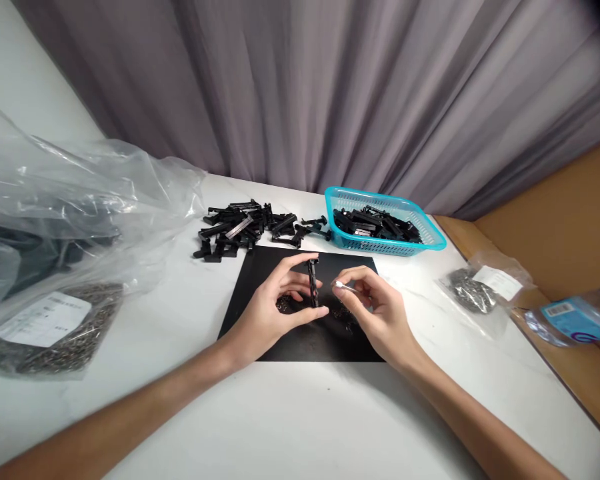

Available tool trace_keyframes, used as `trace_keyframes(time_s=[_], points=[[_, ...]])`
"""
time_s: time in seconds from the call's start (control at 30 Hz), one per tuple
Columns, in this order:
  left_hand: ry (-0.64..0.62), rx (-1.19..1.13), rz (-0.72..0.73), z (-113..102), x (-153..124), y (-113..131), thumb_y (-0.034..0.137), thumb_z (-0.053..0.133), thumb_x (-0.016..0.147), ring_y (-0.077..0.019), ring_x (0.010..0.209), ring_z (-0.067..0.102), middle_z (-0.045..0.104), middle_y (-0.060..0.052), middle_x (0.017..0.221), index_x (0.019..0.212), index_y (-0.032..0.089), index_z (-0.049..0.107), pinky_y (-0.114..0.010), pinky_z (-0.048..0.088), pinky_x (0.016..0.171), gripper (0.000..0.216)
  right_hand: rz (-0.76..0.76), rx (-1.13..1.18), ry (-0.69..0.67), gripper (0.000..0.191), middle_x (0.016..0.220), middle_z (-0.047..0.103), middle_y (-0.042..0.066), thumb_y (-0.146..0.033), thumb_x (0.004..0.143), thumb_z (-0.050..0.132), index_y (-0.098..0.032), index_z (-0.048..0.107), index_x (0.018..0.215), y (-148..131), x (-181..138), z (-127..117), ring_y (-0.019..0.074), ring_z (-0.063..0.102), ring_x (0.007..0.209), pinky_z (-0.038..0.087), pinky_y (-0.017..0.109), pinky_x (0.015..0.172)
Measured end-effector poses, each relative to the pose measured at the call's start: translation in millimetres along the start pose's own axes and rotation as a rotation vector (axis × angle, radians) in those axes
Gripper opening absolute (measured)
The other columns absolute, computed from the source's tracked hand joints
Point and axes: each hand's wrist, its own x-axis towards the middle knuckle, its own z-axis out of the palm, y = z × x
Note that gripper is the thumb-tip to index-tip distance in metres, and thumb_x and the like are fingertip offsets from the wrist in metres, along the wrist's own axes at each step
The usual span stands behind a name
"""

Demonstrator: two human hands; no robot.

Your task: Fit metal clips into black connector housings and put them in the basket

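Note:
My left hand (275, 303) holds a long black plastic part (313, 283) upright by its two ends, between thumb and fingers. Just to the right, my right hand (380, 307) is closed in a pinch on a thin, light-coloured piece (347, 287), too small for me to name. A small gap separates the piece from the black part. Both hands are above a black mat (300, 343). On the mat, small dark metal bits (347, 317) lie under my right hand, and more show behind my left fingers.
A pile of black plastic parts (235, 227) lies behind the mat. A blue basket (435, 237) of similar parts stands at the back right. Bags of small metal pieces lie left (75, 347) and right (473, 293). A clear bottle (575, 320) is at the right edge.

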Motion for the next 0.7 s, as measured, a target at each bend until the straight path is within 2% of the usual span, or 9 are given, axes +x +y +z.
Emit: trace_keyframes(time_s=[0.1, 0.27, 0.5, 0.7], points=[[0.038, 0.173, 0.128, -2.5, 0.4, -4.3, 0.03, 0.087, 0.08, -0.0188, 0.109, 0.066, 0.066, -0.002, 0.123, 0.143, 0.037, 0.052, -0.03, 0.055, 0.088, 0.072, 0.083, 0.075, -0.063, 0.011, 0.096, 0.068, 0.002, -0.034, 0.098, 0.068, -0.024, 0.069, 0.097, -1.7, -0.9, 1.2, 0.0131, 0.054, 0.071, 0.039, 0.028, 0.059], [0.057, 0.314, 0.306, -5.3, 0.5, -2.1, 0.021, 0.082, 0.084, -0.0171, 0.113, 0.062, 0.058, -0.002, 0.137, 0.142, 0.037, 0.055, -0.027, 0.058, 0.088, 0.066, 0.148, 0.224, -0.122, 0.014, 0.096, 0.067, 0.002, -0.038, 0.094, 0.073, -0.024, 0.071, 0.095, -5.2, -1.9, 2.9, 0.0168, 0.06, 0.084, 0.046, 0.029, 0.069], [0.06, 0.367, 0.326, -5.0, -0.6, 2.8, 0.018, 0.081, 0.084, -0.0185, 0.11, 0.063, 0.064, -0.003, 0.133, 0.141, 0.033, 0.055, -0.032, 0.06, 0.092, 0.064, 0.175, 0.288, -0.162, 0.012, 0.091, 0.066, 0.0, -0.036, 0.09, 0.079, -0.025, 0.075, 0.09, -4.7, -2.4, 6.1, 0.0136, 0.059, 0.08, 0.048, 0.026, 0.069], [0.062, 0.394, 0.324, -4.7, -1.1, 1.9, 0.015, 0.082, 0.082, -0.0167, 0.104, 0.064, 0.066, -0.002, 0.126, 0.14, 0.032, 0.056, -0.031, 0.058, 0.092, 0.066, 0.16, 0.304, -0.236, 0.007, 0.093, 0.066, 0.0, -0.032, 0.091, 0.078, -0.025, 0.077, 0.091, -7.7, 0.8, 1.7, 0.0135, 0.063, 0.084, 0.051, 0.027, 0.076]])
